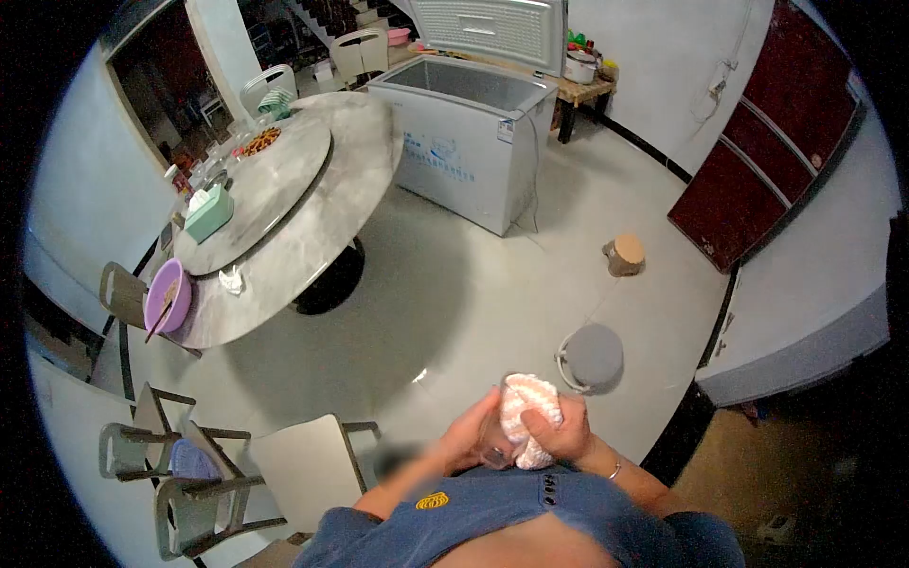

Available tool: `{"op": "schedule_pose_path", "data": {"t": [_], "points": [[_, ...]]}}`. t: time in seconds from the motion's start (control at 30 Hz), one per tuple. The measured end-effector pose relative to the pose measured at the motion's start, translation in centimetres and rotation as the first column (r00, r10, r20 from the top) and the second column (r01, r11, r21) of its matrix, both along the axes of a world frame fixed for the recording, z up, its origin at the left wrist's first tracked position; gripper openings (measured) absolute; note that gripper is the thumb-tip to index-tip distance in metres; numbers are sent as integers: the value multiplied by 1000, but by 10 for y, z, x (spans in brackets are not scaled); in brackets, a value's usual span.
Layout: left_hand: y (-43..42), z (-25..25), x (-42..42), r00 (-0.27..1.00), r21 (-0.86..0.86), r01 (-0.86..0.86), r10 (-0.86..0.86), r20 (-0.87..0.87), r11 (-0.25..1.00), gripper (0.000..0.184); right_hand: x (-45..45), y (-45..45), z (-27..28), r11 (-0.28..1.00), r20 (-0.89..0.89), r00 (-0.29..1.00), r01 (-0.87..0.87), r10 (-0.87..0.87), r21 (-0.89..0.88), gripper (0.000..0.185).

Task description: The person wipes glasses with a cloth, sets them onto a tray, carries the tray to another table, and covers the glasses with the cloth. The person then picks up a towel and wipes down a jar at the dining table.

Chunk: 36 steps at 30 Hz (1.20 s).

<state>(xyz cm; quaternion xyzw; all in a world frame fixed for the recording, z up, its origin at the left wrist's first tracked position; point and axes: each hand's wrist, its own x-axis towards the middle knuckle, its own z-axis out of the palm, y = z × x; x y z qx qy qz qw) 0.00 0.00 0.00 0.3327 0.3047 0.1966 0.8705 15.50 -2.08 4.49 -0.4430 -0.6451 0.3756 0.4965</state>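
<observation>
Close to my body, my left hand (466, 434) is wrapped round a clear glass (494, 443). My right hand (566, 434) grips a pale pink and white cloth (524, 399), with the thumb pressed on top of it. The cloth lies against the glass, and part of the glass is hidden behind cloth and fingers. A bracelet shows on the right wrist. Below both hands is the blue shirt (473, 506).
A round marble table (365, 151) stands at left, bearing a green tissue box (208, 216) and purple basin (169, 295). Ahead is an open chest freezer (464, 161). A grey lidded bucket (595, 356) and small stool (625, 256) stand on the floor; chairs (308, 469) are at lower left.
</observation>
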Motion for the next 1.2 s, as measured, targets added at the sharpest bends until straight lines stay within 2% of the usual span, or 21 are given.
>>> {"op": "schedule_pose_path", "data": {"t": [0.07,0.17,0.2,0.23,0.27,0.3,0.33,0.37,0.43,0.5,0.6,0.63,0.7,0.77,0.83,0.87,0.93,1.03,1.1,1.13,1.2], "points": [[0,16,-8,838,-322,32,150,524,946,52,-1,7,-2,991,3,991,-135,135,-13,24],[65,-11,4,744,-377,123,166,647,918,51,14,81,-13,956,-55,982,-188,181,-226,23],[103,11,13,747,-319,110,133,651,941,51,15,120,-10,977,-50,991,-131,124,-170,22],[117,47,27,930,-373,-165,270,251,913,50,18,139,-6,976,-61,989,-142,134,-165,22],[130,66,37,902,-316,-430,382,-203,846,49,21,155,-3,978,-80,992,-110,97,-176,21],[155,62,40,899,-300,-434,386,-206,850,49,27,179,3,984,-94,994,-72,58,-161,21],[176,46,42,924,43,-295,296,-242,955,48,36,200,1,996,23,998,-57,58,-62,19],[196,23,48,940,161,-245,275,-203,956,47,43,219,6,996,19,998,-53,55,-67,19],[227,-1,64,953,283,-202,255,-163,938,47,57,260,19,973,286,955,-140,84,183,19],[249,-2,76,915,508,-353,403,13,786,47,65,293,12,954,265,959,-167,98,249,18],[292,12,75,931,331,-255,323,-170,909,50,75,331,-18,932,248,952,-243,177,268,20],[300,19,73,930,326,-259,326,-172,909,50,72,340,-20,955,133,965,-246,225,168,21],[318,31,70,881,-260,-386,437,180,885,53,64,363,-16,964,12,966,-260,260,62,22],[348,20,65,872,-277,-356,424,245,892,54,54,388,5,952,-242,941,-275,237,-137,23],[380,11,60,843,-301,-285,388,373,910,55,52,424,-11,961,-21,961,-276,275,-10,22],[396,9,58,847,-300,-281,382,370,912,55,52,435,-13,949,-159,952,-284,262,-137,22],[431,12,58,871,-310,-437,483,89,845,54,45,468,-3,918,-291,931,-299,221,-260,22],[488,7,52,880,-179,-447,467,90,876,50,38,526,-8,937,-253,946,-262,202,-230,22],[524,14,41,896,-107,-438,444,34,893,49,33,562,-5,979,20,982,-184,186,-90,21],[542,18,36,906,-26,-423,422,-34,906,47,33,580,-1,978,24,982,-184,187,-95,21],[572,19,34,891,88,-454,455,8,887,46,28,613,0,951,284,933,-271,221,152,20]]}}
